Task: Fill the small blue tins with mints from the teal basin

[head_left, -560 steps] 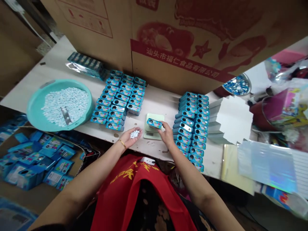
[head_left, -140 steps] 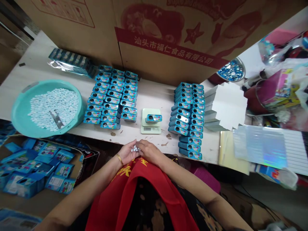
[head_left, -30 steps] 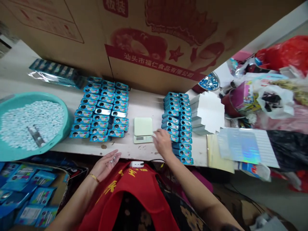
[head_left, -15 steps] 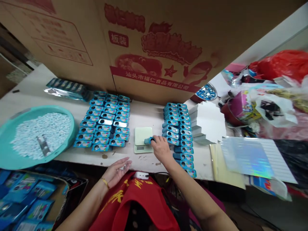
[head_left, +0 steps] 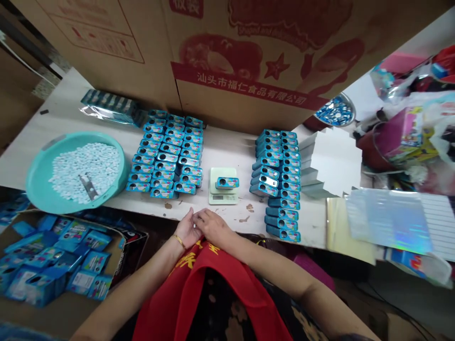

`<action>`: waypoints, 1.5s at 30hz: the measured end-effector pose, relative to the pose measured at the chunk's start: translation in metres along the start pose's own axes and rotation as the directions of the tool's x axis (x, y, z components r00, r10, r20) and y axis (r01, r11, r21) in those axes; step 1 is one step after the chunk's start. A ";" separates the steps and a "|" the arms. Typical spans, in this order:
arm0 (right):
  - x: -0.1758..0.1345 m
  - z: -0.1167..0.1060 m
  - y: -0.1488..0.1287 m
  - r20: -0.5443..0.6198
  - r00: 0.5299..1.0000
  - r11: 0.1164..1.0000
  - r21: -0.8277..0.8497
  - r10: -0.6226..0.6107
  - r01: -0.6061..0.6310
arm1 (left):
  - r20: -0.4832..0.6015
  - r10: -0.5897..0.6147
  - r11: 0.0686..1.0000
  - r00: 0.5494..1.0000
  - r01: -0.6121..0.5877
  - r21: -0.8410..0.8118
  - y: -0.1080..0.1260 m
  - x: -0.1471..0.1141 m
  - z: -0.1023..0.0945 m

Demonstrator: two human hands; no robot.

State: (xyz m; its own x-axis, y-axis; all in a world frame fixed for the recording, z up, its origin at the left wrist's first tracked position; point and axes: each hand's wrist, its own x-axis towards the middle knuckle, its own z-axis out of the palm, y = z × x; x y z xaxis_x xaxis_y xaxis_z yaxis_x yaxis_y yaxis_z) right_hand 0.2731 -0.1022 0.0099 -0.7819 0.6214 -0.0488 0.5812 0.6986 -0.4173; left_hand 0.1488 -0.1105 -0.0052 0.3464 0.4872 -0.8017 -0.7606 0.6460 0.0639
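Observation:
My left hand (head_left: 187, 228) is cupped at the table's front edge, palm up, around small white tablets that are now mostly covered. My right hand (head_left: 213, 226) reaches over with its fingers bent into that palm, and its fingertips are hidden. Just beyond both hands stands a pale kitchen scale (head_left: 223, 197). A small blue tin (head_left: 228, 183) with a dark round opening lies on the scale's plate, touched by neither hand. A turquoise basin (head_left: 122, 173) to the left holds many white tablets (head_left: 87, 166) and a metal scoop-like piece (head_left: 87, 186).
Rows of blue tins (head_left: 165, 156) stand left of the scale, more tins (head_left: 280, 182) right of it. A big cardboard box (head_left: 213, 109) blocks the back. White folded card (head_left: 332, 161) and plastic sheets (head_left: 387, 218) lie right. A carton (head_left: 122, 265) of tins sits lower left.
My right hand has let go of the tin on the scale and moved back to my left palm. The view has shifted, with the scale now farther from my hands.

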 end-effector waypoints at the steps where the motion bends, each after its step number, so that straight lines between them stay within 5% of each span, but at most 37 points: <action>1: -0.002 0.003 0.001 0.011 1.000 1.000 0.016 -0.014 0.014 | -0.005 -0.005 1.000 1.000 0.005 0.006 -0.002 0.000 0.000; 7: -0.014 0.009 0.014 0.024 1.000 0.980 0.197 -0.017 0.012 | 0.001 -0.004 0.999 1.000 0.004 0.046 -0.006 -0.005 -0.006; 17: -0.005 0.012 0.025 -0.028 0.997 0.926 0.370 -0.069 0.074 | 0.157 -0.007 0.999 0.988 0.001 0.037 -0.004 -0.009 -0.001; 24: 0.002 -0.014 0.045 -0.152 0.985 0.876 0.482 0.084 -0.001 | 0.181 0.047 0.997 0.982 -0.059 0.059 0.009 -0.015 0.048; 31: 0.015 -0.046 0.096 -0.320 0.894 0.864 0.487 0.315 -0.130 | 0.058 0.226 0.959 0.972 -0.233 0.159 0.024 0.002 0.112; 38: 0.026 -0.043 0.114 -0.296 0.873 0.900 0.325 0.389 -0.290 | -0.018 0.358 0.900 0.933 -0.340 0.273 0.033 0.011 0.112; 40: 0.027 -0.042 0.115 -0.297 0.872 0.898 0.333 0.389 -0.287 | -0.001 0.429 0.870 0.904 -0.412 0.271 0.044 0.005 0.097; 42: 0.027 -0.043 0.115 -0.311 0.867 0.893 0.355 0.390 -0.275 | 0.001 0.571 0.787 0.821 -0.548 0.284 0.065 -0.004 0.073; 45: 0.023 -0.050 0.111 -0.372 0.853 0.898 0.381 0.367 -0.220 | -0.048 0.830 0.526 0.556 -0.751 0.400 0.115 -0.020 0.017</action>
State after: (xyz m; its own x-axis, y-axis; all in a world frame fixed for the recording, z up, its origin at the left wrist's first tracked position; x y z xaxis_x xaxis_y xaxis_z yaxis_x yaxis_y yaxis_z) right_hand 0.3310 0.0079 0.0077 -0.3696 0.9181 0.1429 0.6085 0.3554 -0.7095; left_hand 0.0633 -0.0360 0.0282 -0.4654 0.7786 -0.4210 -0.4402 0.2090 0.8732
